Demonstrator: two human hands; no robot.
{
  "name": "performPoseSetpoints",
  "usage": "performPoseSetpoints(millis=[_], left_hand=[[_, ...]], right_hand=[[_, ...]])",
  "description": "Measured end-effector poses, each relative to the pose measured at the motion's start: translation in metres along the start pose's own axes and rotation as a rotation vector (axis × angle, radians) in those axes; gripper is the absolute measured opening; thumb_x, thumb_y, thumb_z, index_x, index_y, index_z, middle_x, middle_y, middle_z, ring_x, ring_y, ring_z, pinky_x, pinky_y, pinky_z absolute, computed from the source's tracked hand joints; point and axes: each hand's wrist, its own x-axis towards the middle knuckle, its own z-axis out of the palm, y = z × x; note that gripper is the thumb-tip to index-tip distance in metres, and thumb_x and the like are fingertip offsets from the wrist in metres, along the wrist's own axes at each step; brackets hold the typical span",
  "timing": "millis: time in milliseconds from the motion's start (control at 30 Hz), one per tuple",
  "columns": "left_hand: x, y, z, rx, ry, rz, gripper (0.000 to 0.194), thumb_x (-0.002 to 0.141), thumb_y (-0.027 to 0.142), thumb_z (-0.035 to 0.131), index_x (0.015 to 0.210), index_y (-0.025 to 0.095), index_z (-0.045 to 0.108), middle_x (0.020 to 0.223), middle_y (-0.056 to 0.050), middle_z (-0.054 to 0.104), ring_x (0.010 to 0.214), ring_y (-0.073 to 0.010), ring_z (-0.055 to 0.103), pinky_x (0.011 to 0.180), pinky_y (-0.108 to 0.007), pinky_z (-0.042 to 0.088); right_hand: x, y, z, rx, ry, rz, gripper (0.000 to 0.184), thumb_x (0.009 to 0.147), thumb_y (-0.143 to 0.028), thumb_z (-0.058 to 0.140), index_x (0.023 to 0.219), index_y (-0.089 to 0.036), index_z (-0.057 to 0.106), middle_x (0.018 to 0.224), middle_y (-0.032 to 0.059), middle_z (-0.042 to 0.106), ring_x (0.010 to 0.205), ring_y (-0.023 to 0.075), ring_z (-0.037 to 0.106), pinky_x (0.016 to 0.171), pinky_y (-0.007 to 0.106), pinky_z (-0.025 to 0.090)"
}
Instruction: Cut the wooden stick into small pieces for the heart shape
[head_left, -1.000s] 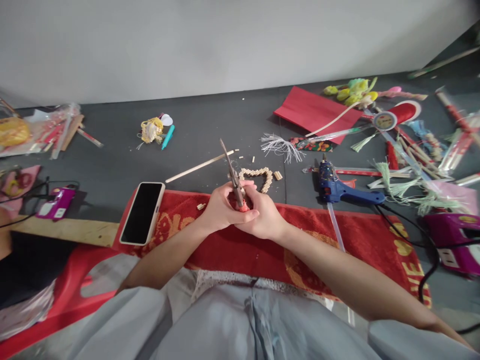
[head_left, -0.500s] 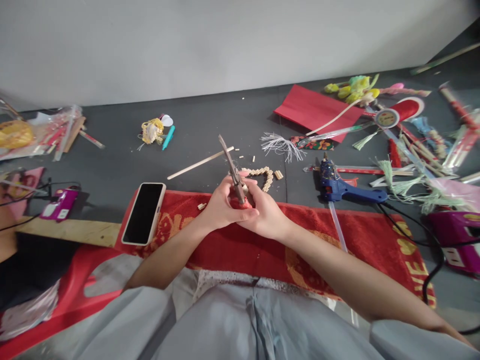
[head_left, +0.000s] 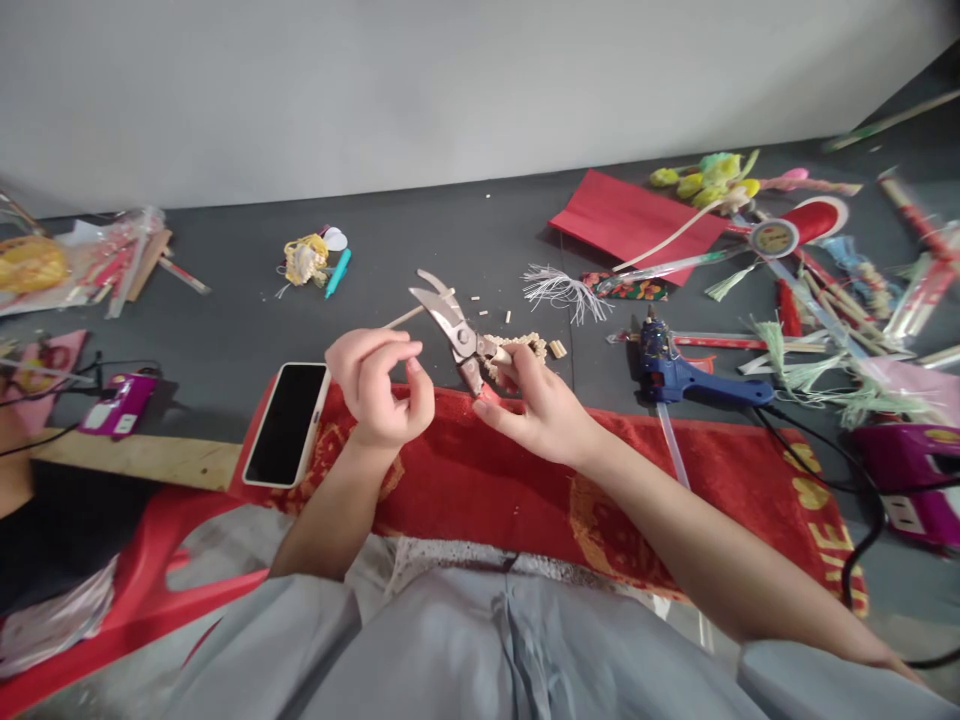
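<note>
At the clock's centre, the right hand grips red-handled pruners, spread open toward eleven. Toward eight, the left hand curls loosely, whether around anything I cannot tell; a pale beaded outline lies at three.

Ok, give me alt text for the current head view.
The right hand holds pruning shears with blades parted; the left hand is curled beside them. Pale stick pieces lie beyond on the dark table, a phone at left, a blue glue gun at right.
</note>
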Motion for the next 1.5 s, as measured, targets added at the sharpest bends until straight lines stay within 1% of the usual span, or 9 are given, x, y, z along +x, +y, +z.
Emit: performPoseSetpoints(millis=[167,333,667,800,967,1100,1233,1333,1500], left_hand=[[-0.009,-0.014,0.005,0.031,-0.122,-0.094,0.025,0.087,0.016,0.050,0.112,0.020,0.055,0.102,-0.010,0.065,0.097,-0.0218,0.062,0.086,-0.039,0.048],[-0.013,-0.020,0.004,0.099,-0.228,-0.194,0.014,0.094,0.024,0.046,0.095,0.020,0.059,0.077,-0.004,0.063,0.072,-0.0156,0.061,0.072,-0.030,0.047],[-0.004,-0.022,-0.002,0.066,-0.250,-0.069,0.022,0.092,0.011,0.043,0.083,0.020,0.061,0.070,-0.002,0.066,0.066,-0.0124,0.062,0.066,-0.024,0.047],[-0.004,-0.024,-0.005,0.018,-0.307,-0.109,0.023,0.090,0.010,0.043,0.082,0.020,0.063,0.077,-0.002,0.069,0.071,-0.0125,0.064,0.068,-0.024,0.048],[-0.003,-0.023,-0.005,0.061,-0.364,-0.205,0.027,0.094,0.019,0.042,0.077,0.020,0.062,0.064,-0.001,0.062,0.063,-0.0125,0.060,0.064,-0.024,0.046],[-0.001,-0.021,-0.005,0.092,-0.401,-0.233,0.029,0.096,0.024,0.040,0.084,0.021,0.066,0.068,-0.002,0.065,0.065,-0.0130,0.062,0.064,-0.024,0.046],[-0.001,-0.020,-0.005,0.103,-0.427,-0.279,0.029,0.097,0.028,0.040,0.100,0.020,0.068,0.073,-0.002,0.069,0.070,-0.0133,0.066,0.069,-0.024,0.049],[-0.001,-0.019,-0.005,0.088,-0.434,-0.289,0.029,0.098,0.028,0.041,0.102,0.020,0.068,0.077,-0.003,0.071,0.073,-0.0129,0.067,0.070,-0.023,0.049],[-0.001,-0.020,-0.005,0.062,-0.444,-0.282,0.027,0.098,0.028,0.043,0.103,0.020,0.068,0.082,-0.004,0.072,0.074,-0.0129,0.067,0.071,-0.023,0.049]], right_hand=[[-0.002,0.006,0.001,0.019,-0.081,-0.086,0.023,0.087,-0.041,0.036,0.099,-0.022,0.039,0.090,0.0097,0.060,0.084,0.0246,0.057,0.077,0.041,0.047],[-0.001,0.006,-0.002,-0.005,-0.153,-0.056,0.021,0.082,-0.026,0.033,0.103,-0.022,0.038,0.075,0.0031,0.055,0.068,0.0224,0.053,0.071,0.040,0.047],[-0.003,0.004,-0.001,0.021,-0.203,-0.034,0.025,0.079,-0.036,0.040,0.099,-0.022,0.036,0.086,0.0058,0.057,0.072,0.0202,0.051,0.070,0.038,0.045],[-0.003,0.003,-0.001,0.053,-0.222,-0.044,0.025,0.078,-0.036,0.043,0.097,-0.022,0.036,0.085,0.0050,0.057,0.073,0.0194,0.051,0.071,0.037,0.044],[-0.002,0.004,-0.003,0.110,-0.269,0.020,0.016,0.085,-0.036,0.038,0.095,-0.023,0.037,0.084,0.0032,0.055,0.076,0.0191,0.052,0.073,0.037,0.044],[0.000,0.005,-0.004,0.216,-0.281,0.055,0.032,0.092,-0.054,0.034,0.087,-0.023,0.037,0.086,0.0024,0.053,0.080,0.0175,0.051,0.077,0.036,0.044],[0.001,0.005,-0.004,0.238,-0.340,0.081,0.049,0.078,-0.069,0.053,0.084,-0.023,0.035,0.085,0.0010,0.052,0.075,0.0156,0.048,0.068,0.032,0.042],[0.001,0.002,-0.005,0.175,-0.339,0.147,0.056,0.067,-0.064,0.069,0.090,-0.023,0.038,0.085,0.0004,0.054,0.073,0.0157,0.049,0.066,0.032,0.042],[0.001,-0.003,-0.005,0.089,-0.323,0.203,0.053,0.065,-0.056,0.071,0.090,-0.023,0.038,0.078,-0.0023,0.052,0.069,0.0158,0.049,0.064,0.031,0.041]])
